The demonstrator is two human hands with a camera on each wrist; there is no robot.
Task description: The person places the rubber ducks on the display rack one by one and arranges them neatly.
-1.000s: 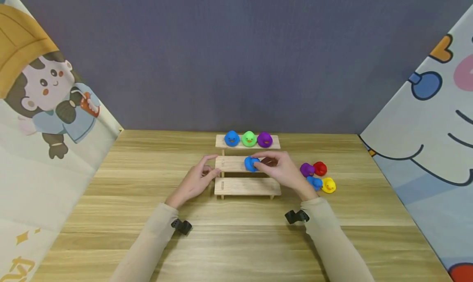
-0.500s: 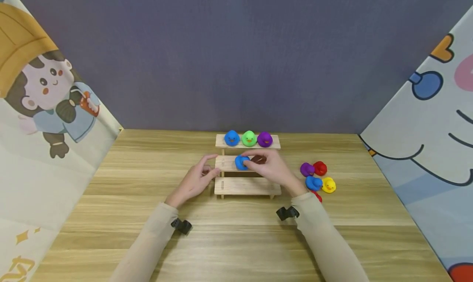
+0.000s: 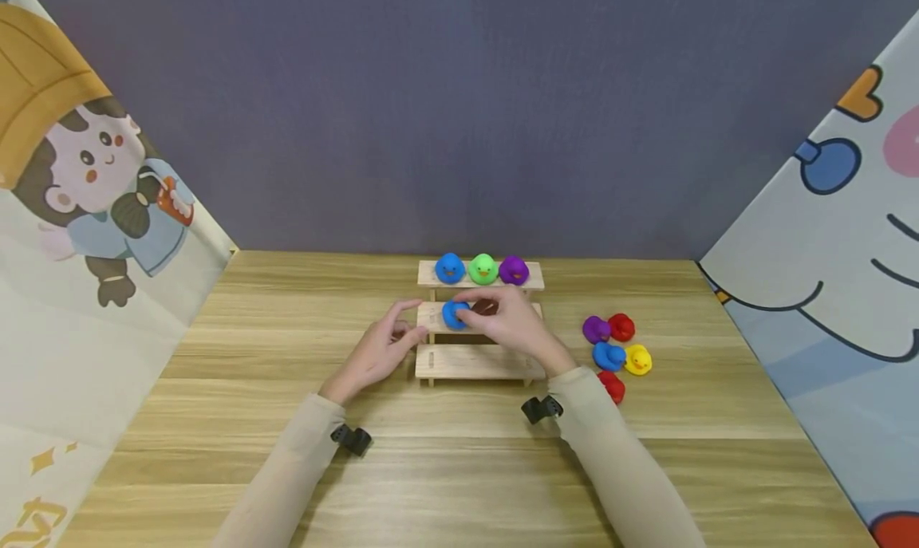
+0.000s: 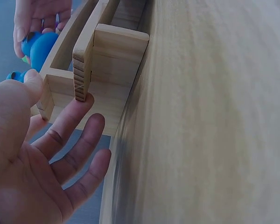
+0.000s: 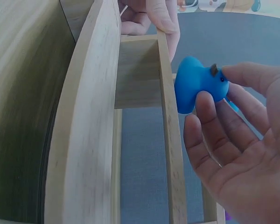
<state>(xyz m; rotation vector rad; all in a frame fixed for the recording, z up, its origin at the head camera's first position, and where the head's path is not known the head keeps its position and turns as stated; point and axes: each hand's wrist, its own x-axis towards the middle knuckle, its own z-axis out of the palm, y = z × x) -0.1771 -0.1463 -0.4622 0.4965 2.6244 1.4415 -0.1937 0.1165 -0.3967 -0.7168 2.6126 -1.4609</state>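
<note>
My right hand (image 3: 513, 325) pinches a blue rubber duck (image 5: 189, 86) by its head between thumb and fingers. The duck's base meets the middle step of a three-step wooden stand (image 3: 481, 362), towards that step's left end. At the same end, my left hand (image 3: 376, 354) holds the middle step's edge, thumb in front and index finger behind; another fingertip touches the lower step in the left wrist view. Along the top step sit a blue duck (image 3: 450, 269), a green duck (image 3: 483, 270) and a purple duck (image 3: 514, 270).
Right of the stand, loose ducks lie on the wooden table (image 3: 459, 468): a purple one (image 3: 596, 329), a red one (image 3: 621, 327), a blue one (image 3: 609, 356), a yellow one (image 3: 637, 360) and another red one (image 3: 612, 387), partly behind the right sleeve. A dark panel (image 3: 467, 117) rises behind.
My right hand has slid left along the middle step with the blue duck. The nearer red duck has come out from behind the right forearm. My left hand keeps its place on the stand.
</note>
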